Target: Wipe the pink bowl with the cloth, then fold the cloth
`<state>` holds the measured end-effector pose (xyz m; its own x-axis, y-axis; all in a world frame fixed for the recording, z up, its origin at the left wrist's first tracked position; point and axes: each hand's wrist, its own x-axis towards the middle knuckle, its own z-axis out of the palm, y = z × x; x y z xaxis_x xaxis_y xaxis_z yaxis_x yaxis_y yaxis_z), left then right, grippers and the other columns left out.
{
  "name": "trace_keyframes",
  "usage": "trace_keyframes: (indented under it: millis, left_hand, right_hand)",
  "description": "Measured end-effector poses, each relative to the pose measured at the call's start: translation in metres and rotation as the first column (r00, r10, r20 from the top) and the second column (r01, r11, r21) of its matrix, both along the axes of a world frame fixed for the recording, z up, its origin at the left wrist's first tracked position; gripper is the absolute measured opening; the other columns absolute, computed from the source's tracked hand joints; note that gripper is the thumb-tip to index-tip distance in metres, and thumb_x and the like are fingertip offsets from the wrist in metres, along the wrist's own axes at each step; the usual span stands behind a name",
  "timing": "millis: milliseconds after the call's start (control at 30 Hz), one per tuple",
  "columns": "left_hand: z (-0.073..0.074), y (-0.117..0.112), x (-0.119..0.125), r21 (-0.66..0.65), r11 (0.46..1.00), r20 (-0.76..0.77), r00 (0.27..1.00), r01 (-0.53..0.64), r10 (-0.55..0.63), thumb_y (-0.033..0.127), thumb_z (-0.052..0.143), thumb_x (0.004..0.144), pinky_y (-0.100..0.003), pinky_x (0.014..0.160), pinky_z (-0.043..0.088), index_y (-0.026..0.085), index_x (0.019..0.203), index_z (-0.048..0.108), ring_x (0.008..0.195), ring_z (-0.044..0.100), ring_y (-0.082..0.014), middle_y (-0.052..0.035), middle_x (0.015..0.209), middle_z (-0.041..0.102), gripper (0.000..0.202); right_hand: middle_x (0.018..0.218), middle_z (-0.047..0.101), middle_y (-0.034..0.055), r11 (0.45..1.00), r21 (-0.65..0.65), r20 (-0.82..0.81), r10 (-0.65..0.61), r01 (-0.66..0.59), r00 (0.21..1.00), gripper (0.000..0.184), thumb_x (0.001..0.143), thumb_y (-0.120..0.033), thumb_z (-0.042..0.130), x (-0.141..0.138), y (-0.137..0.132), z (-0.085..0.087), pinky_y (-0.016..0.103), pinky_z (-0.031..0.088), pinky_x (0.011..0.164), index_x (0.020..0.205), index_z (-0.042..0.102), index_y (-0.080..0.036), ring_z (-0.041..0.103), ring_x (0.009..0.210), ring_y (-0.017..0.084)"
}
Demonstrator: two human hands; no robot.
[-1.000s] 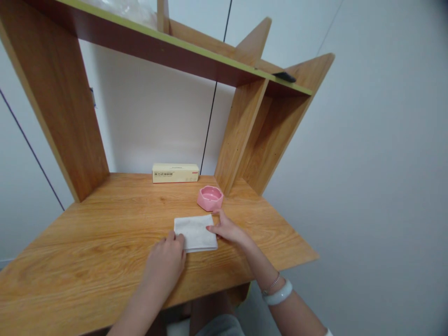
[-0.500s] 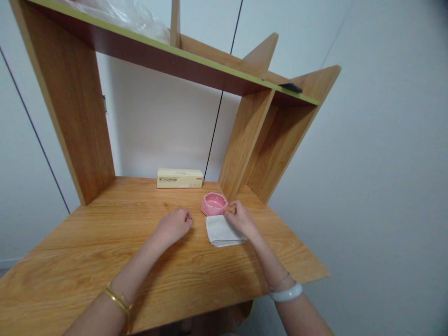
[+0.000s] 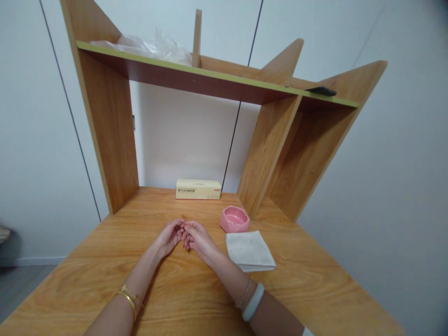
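My left hand (image 3: 170, 237) and my right hand (image 3: 196, 239) meet just above the desk, left of the pink ashtray (image 3: 229, 226). Their fingertips touch, and the fingers of both are curled inward. A small reddish spot shows between thumb and fingers; whether it is a nail or a tiny object I cannot tell. The ashtray has an angular body and a notched rim. In front of it, to the right of my right hand, lies a folded grey-white cloth (image 3: 249, 249), which neither hand touches.
A cream cling-film box (image 3: 198, 190) lies at the back of the wooden desk (image 3: 115, 270). Upright wooden panels (image 3: 271, 154) carry a shelf (image 3: 196, 77) above it. On the shelf are a clear plastic bag (image 3: 154, 49) and a dark flat object (image 3: 321, 91).
My right hand has left the edge of the ashtray and cloth and moved left to meet my left hand. The camera view has shifted, so the desk things appear farther right and lower.
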<state>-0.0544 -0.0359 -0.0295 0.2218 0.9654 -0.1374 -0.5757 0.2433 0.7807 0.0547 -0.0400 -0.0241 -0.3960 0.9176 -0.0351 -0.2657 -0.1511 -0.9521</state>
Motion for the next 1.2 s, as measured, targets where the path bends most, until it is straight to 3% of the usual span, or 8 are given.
trace_keyframes:
  millis: [433, 1200]
  left_hand:
    - [0.001, -0.001, -0.001, -0.088, 0.986, 0.087, 0.985, -0.141, 0.149, 0.002, 0.044, 0.073, -0.013, 0.043, 0.040, 0.012, 0.070, 0.052, 0.045, 0.048, -0.0041, 0.0011, 0.056, 0.054, 0.013]
    - [0.003, -0.002, 0.000, -0.093, 0.981, 0.078, 0.981, -0.169, 0.177, 0.002, 0.045, 0.072, -0.012, 0.043, 0.039, 0.013, 0.071, 0.053, 0.047, 0.050, -0.0043, 0.0011, 0.057, 0.054, 0.013]
  right_hand:
    - [0.051, 0.052, -0.0044, 0.988, -0.123, -0.213, 0.068, -0.095, 0.975, 0.024, 0.063, -0.033, 0.065, 0.016, -0.002, -0.010, 0.020, 0.025, 0.041, 0.077, 0.055, -0.017, 0.041, 0.040, 0.006]
    - [0.049, 0.052, -0.0043, 0.985, -0.145, -0.228, 0.062, -0.096, 0.972, 0.020, 0.066, -0.031, 0.063, 0.017, -0.002, -0.010, 0.021, 0.025, 0.042, 0.077, 0.056, -0.017, 0.041, 0.039, 0.007]
